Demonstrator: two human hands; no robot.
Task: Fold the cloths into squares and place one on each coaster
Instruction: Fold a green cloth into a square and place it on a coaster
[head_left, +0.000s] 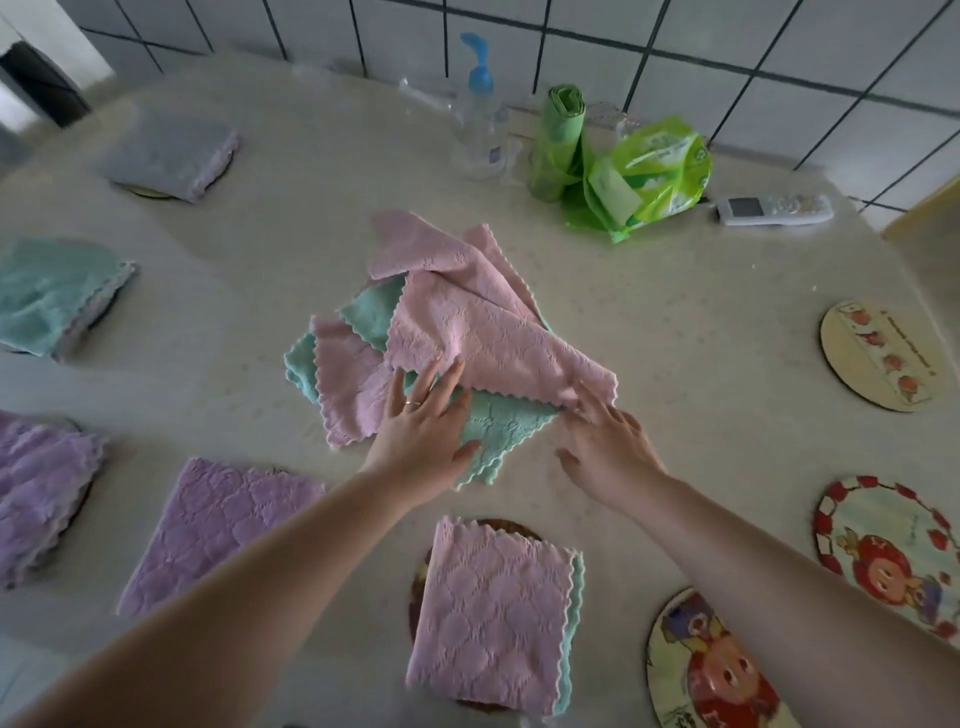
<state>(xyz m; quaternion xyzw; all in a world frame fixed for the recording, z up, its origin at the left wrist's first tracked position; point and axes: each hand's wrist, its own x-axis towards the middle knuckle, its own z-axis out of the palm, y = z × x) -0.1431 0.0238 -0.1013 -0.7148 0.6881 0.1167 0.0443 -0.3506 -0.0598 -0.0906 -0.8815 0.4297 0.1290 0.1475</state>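
A loose pile of pink and teal cloths (467, 322) lies in the middle of the table. My left hand (423, 431) rests flat on it with straight fingers, over a teal corner (506, 428). My right hand (608, 441) touches the pink cloth's near right corner; whether it pinches the corner I cannot tell. Folded cloths lie on coasters: pink (493, 613) near me, purple (36, 488) and teal (52, 291) at the left, grey (171, 153) at the far left. A folded purple cloth (218, 530) lies by my left forearm. Three bare coasters (878, 356), (883, 540), (696, 670) lie at the right.
At the back by the tiled wall stand a clear spray bottle with a blue top (478, 114), a green bag roll (558, 140) and a green wipes pack (654, 171). A white remote (774, 209) lies to their right.
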